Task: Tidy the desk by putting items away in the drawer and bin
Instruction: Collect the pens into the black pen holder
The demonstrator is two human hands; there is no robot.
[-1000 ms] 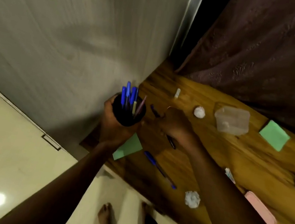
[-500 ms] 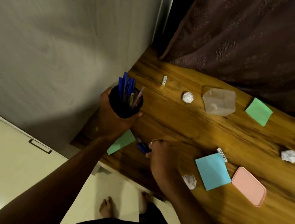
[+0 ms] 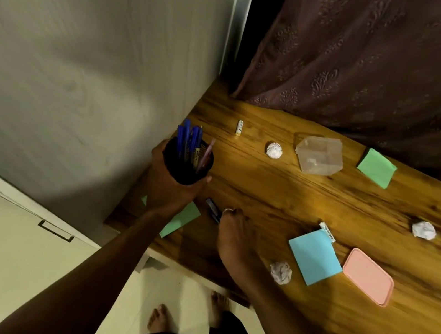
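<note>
My left hand (image 3: 170, 187) grips a black pen holder (image 3: 187, 161) above the desk's left end; several blue pens and a pink one stand in it. My right hand (image 3: 234, 236) lies fingers-down on the wooden desk (image 3: 325, 196), closed over a dark blue pen (image 3: 213, 210) whose tip sticks out to the left. Under my left wrist a green note (image 3: 184, 216) lies flat. A blue note (image 3: 314, 255), a second green note (image 3: 376, 167) and three crumpled paper balls (image 3: 274, 150) (image 3: 424, 229) (image 3: 280, 272) are scattered over the desk.
A clear plastic box (image 3: 320, 155) sits at the back, its pink lid (image 3: 368, 276) near the front edge. A small white tube (image 3: 239, 127) and a white labelled eraser (image 3: 327, 232) lie on the wood. Grey wall at the left, brown curtain (image 3: 377, 61) behind. My bare feet are below.
My right hand moved from the back pen toward the near edge and settled over the blue pen. The view shifted, revealing the blue note and pink lid. The left hand kept the holder.
</note>
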